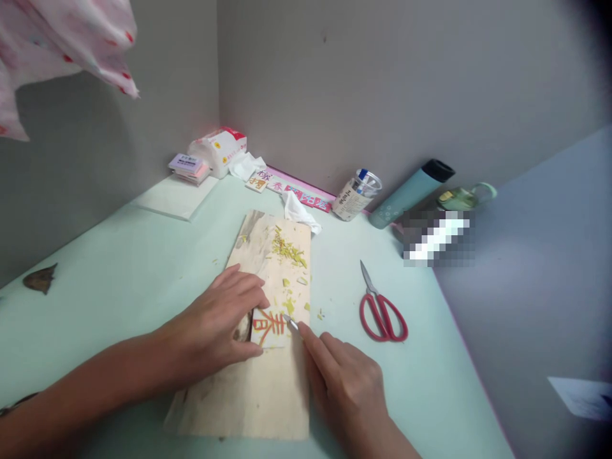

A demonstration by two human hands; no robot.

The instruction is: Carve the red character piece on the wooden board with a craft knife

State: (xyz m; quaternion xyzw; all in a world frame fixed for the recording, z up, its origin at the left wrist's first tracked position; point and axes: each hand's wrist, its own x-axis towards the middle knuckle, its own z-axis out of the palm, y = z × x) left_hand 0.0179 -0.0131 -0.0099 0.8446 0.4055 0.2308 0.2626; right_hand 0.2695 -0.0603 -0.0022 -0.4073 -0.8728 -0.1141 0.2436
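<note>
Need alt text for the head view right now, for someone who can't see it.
On a pale wooden board, the left hand pins a small cream paper with an orange cut character while the right hand holds a thin metal blade to its edge. Green paper scraps litter the board; red-handled scissors lie to the right on the mint-green table.

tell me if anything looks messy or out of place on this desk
Mostly tidy. Yellow-green cuttings lie scattered over the wooden board, and a few have spilled onto the desk beside it. A crumpled tissue lies loose at the board's far end. The teal bottle lies on its side.
</note>
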